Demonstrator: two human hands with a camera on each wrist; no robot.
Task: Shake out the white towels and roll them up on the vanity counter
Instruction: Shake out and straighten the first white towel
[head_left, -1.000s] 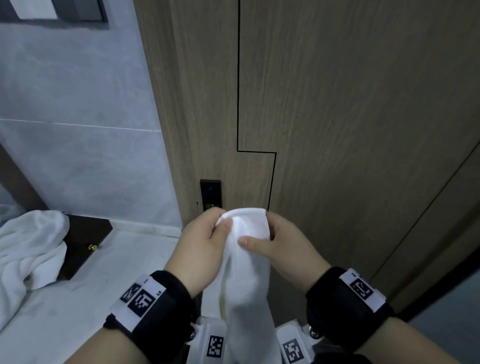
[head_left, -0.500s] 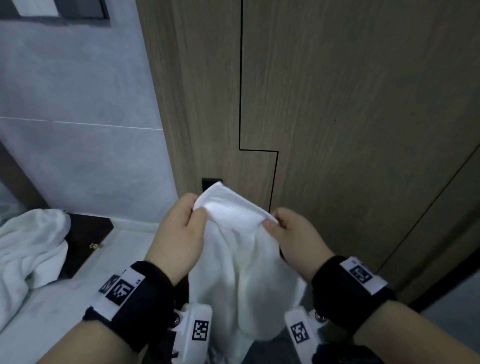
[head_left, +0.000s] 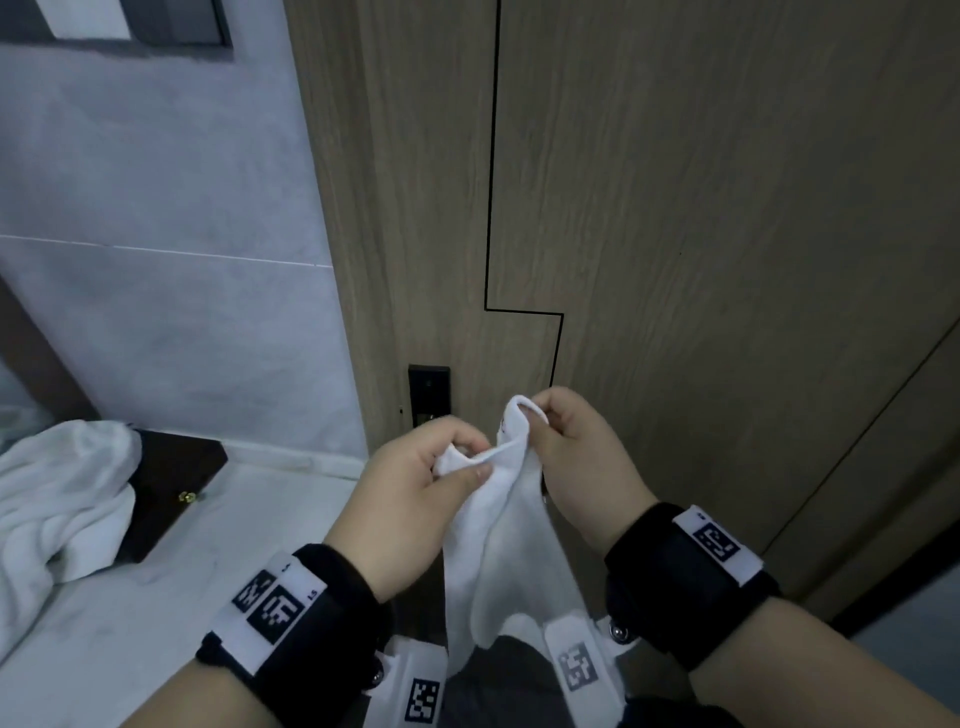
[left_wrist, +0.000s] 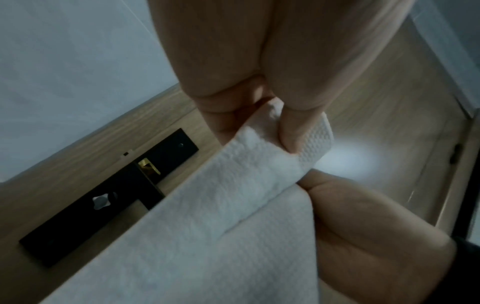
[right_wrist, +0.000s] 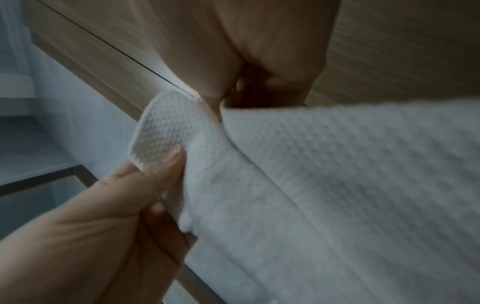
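Note:
A small white towel hangs in the air in front of the wooden door, held by its top edge. My left hand pinches one bunched end of that edge between thumb and fingers. My right hand pinches the other end, slightly higher and close beside the left. In the left wrist view the left hand's thumb presses on the waffle-textured towel. In the right wrist view the towel drapes under the curled right hand. The towel's lower part is hidden behind my wrists.
A second white towel lies crumpled on the pale vanity counter at the left, partly over a dark wooden box. The wooden door with its black lock plate stands right behind my hands. A grey tiled wall rises behind the counter.
My hands have come closer together, so the top edge that was stretched flat between them is now bunched. The towel hangs narrower, and the right hand sits higher than the left.

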